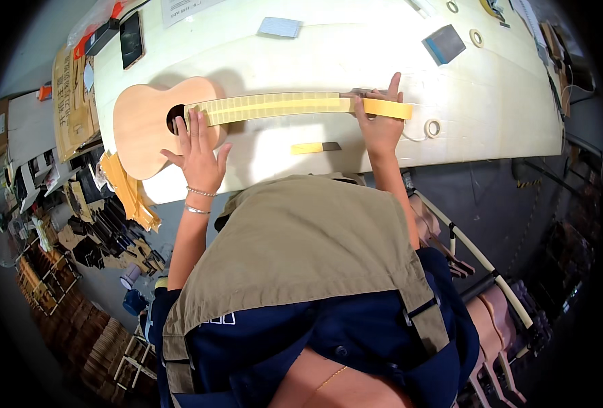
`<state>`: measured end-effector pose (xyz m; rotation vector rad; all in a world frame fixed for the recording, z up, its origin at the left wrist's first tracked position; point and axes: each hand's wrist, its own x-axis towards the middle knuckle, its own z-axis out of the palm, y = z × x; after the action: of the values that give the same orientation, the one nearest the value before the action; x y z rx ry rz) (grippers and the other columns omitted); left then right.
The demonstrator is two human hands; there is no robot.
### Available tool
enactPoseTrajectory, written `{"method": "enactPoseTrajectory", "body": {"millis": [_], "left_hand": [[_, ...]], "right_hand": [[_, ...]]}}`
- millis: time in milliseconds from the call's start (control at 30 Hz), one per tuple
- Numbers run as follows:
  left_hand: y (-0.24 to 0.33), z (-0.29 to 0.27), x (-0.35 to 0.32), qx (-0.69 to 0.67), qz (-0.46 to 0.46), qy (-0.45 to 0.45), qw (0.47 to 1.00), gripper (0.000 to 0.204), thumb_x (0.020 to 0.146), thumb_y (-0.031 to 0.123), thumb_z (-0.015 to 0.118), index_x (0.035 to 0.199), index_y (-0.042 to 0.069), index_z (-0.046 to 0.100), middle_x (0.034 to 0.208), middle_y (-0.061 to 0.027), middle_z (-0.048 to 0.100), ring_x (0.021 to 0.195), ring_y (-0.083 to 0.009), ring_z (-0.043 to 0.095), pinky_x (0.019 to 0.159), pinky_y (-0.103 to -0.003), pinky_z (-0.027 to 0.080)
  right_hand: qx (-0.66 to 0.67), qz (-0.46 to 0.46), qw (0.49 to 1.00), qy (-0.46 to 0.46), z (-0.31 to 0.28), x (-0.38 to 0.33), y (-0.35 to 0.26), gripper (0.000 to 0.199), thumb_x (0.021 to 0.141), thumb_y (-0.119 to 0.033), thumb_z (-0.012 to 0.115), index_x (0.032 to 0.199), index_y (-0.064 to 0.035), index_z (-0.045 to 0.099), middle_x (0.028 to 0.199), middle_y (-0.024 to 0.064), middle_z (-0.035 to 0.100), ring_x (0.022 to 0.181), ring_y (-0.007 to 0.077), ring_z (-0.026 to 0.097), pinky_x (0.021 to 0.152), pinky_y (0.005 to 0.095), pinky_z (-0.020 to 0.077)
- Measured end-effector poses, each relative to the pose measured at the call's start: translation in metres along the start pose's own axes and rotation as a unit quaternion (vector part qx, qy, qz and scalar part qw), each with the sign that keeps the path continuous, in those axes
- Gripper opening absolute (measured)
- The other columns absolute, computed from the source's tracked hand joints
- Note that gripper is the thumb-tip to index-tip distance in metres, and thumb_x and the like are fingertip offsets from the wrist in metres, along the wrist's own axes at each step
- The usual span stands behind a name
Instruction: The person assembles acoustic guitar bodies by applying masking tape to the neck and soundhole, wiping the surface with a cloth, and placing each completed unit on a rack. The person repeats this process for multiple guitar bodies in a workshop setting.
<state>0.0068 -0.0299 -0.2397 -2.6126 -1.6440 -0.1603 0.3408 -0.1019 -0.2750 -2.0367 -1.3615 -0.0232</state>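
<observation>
A small unfinished wooden ukulele [145, 129] lies on the white table, its body at the left and its neck pointing right. Strips of yellow masking tape cover its fretboard [274, 105]. My left hand [201, 160] is open, its fingers spread on the body end of the fretboard beside the dark soundhole [174, 120]. At the head end, my right hand [382, 129] is closed, thumb bent and index finger pointing up. It pinches a loose strip of yellow tape [390, 109], which sticks out to the right. The headstock [363, 94] is partly hidden there.
A small yellow-and-dark flat tool [316, 147] lies near the front edge. Tape rolls [433, 128] and a grey-blue block [444, 45] are at the right. Farther back are a folded cloth [280, 27] and a phone [131, 41]. Racked neck pieces [495, 319] stand lower right.
</observation>
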Motion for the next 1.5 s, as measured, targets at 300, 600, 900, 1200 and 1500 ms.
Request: {"method": "enactPoseTrajectory", "body": {"millis": [300, 600, 900, 1200, 1500], "left_hand": [[0.160, 0.015, 0.031, -0.164, 0.230, -0.044, 0.958, 0.077, 0.079, 0.038, 0.065, 0.142, 0.008, 0.032, 0.149, -0.0063, 0.029, 0.139, -0.0213, 0.024, 0.100, -0.062, 0.023], [0.156, 0.001, 0.033, -0.143, 0.138, -0.270, 0.942, 0.022, 0.074, 0.014, 0.069, 0.091, 0.006, 0.057, 0.094, -0.0077, 0.064, 0.089, -0.0201, 0.061, 0.076, -0.034, 0.049], [0.173, 0.010, 0.062, -0.588, -0.122, -0.130, 0.789, 0.044, 0.080, 0.011, 0.071, 0.121, 0.004, 0.056, 0.068, -0.0045, 0.066, 0.058, -0.0075, 0.061, 0.055, -0.020, 0.049], [0.181, 0.019, 0.065, -0.547, -0.144, -0.110, 0.817, 0.038, 0.082, 0.012, 0.068, 0.119, 0.005, 0.061, 0.061, -0.0035, 0.064, 0.051, -0.0063, 0.055, 0.051, -0.022, 0.046], [0.146, 0.022, 0.039, -0.269, 0.167, 0.059, 0.947, 0.038, 0.075, 0.020, 0.072, 0.111, 0.015, 0.063, 0.070, -0.0002, 0.063, 0.060, -0.0165, 0.059, 0.054, -0.029, 0.046]], "right_hand": [[0.181, 0.061, 0.981, -0.036, 0.001, -0.002, -0.009, 0.078, 0.088, -0.037, 0.057, 0.143, 0.0054, 0.021, 0.091, 0.0056, 0.063, 0.105, 0.0246, 0.054, 0.111, 0.0512, 0.0105], [0.221, 0.048, 0.973, -0.056, 0.002, -0.005, -0.004, 0.070, 0.096, -0.048, 0.032, 0.143, 0.0027, 0.023, 0.102, 0.0085, 0.063, 0.111, 0.0275, 0.051, 0.111, 0.0502, 0.0083], [0.233, 0.044, 0.969, -0.072, 0.001, -0.004, 0.000, 0.064, 0.095, -0.047, 0.035, 0.140, -0.0011, 0.034, 0.101, 0.0068, 0.062, 0.105, 0.0270, 0.052, 0.110, 0.0506, 0.0112], [0.264, -0.052, 0.962, -0.055, 0.002, -0.008, -0.008, 0.047, 0.093, -0.036, 0.043, 0.128, -0.0037, 0.046, 0.093, 0.0054, 0.059, 0.096, 0.0260, 0.054, 0.102, 0.0502, 0.0239], [0.013, -0.149, 0.968, -0.201, -0.001, 0.105, 0.009, 0.039, 0.081, -0.009, 0.062, 0.119, -0.0038, 0.054, 0.109, 0.0150, 0.056, 0.100, 0.0300, 0.054, 0.101, 0.0420, 0.0381]]}}
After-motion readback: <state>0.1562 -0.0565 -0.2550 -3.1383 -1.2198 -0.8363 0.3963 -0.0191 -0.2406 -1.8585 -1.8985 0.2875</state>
